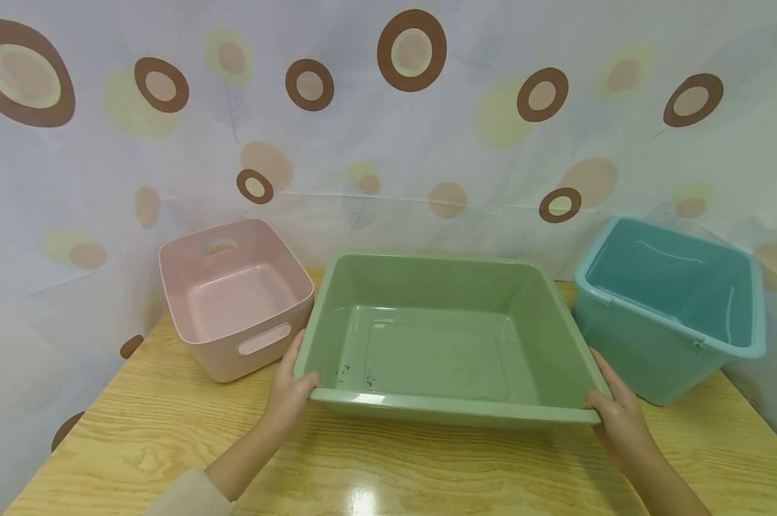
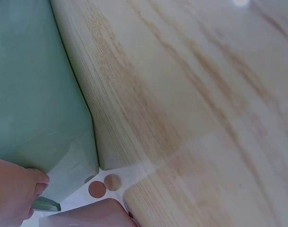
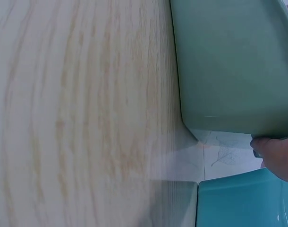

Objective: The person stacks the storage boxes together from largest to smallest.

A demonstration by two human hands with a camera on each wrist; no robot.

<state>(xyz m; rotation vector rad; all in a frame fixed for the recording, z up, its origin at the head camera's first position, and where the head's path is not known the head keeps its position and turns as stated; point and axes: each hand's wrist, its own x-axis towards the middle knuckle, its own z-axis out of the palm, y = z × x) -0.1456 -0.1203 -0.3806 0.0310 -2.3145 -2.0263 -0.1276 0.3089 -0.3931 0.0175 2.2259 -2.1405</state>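
Observation:
A large green basin (image 1: 440,358) is in the middle of the head view, with its open top facing up. My left hand (image 1: 288,390) grips its rim at the near left corner, thumb over the edge. At the near right corner my right hand (image 1: 621,414) holds the rim in the same way. Small dark specks show on the basin's floor at the left. The left wrist view has the basin's outer wall (image 2: 35,94) close against the wood surface, and so does the right wrist view, where the wall (image 3: 233,66) fills the upper right. Whether the base is fully down I cannot tell.
A pink bin (image 1: 234,358) with handle slots stands left of the basin. On the right is a taller teal bin (image 1: 640,351), close to my right hand. All are on a wood-grain table (image 1: 137,444); a patterned cloth (image 1: 363,143) hangs behind.

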